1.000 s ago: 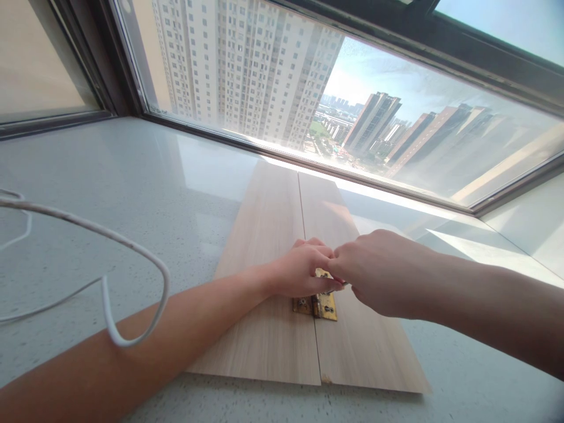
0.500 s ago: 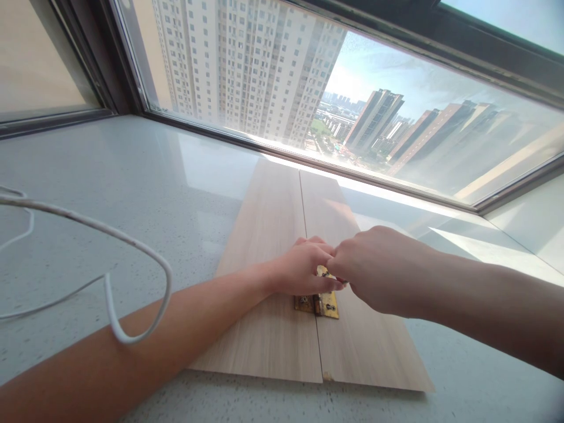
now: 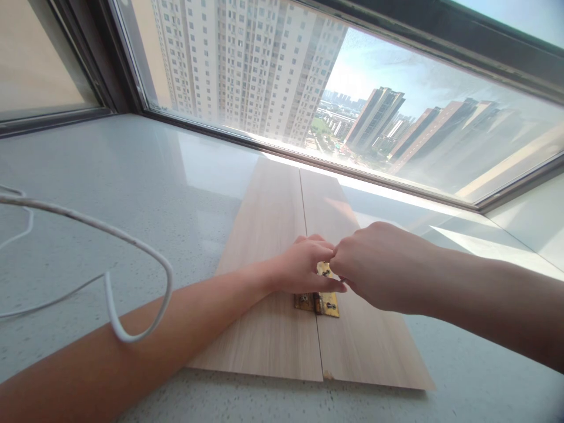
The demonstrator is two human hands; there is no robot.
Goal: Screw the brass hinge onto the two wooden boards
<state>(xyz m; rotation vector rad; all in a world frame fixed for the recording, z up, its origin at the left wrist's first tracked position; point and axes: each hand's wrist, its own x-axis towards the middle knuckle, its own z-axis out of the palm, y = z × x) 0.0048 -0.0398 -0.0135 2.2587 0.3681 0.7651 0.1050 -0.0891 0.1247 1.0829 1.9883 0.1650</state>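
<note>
Two light wooden boards point(image 3: 268, 235) lie side by side on a pale speckled sill point(image 3: 132, 194), joined by a small brass hinge point(image 3: 324, 303) with screws. My left hand point(image 3: 299, 268) rests on the left board with its fingers curled over the upper part of the hinge. My right hand point(image 3: 379, 264) is closed in a pinch right above the hinge, touching the left fingers. What the right fingertips hold is hidden.
A white cable point(image 3: 110, 241) loops close to the camera at the left. A wide window point(image 3: 308, 76) with a dark frame runs along the far edge of the sill. A pale wall rises at the far right point(image 3: 533, 223).
Both hands stay at the hinge; the right hand has lifted slightly. The view has shifted a little.
</note>
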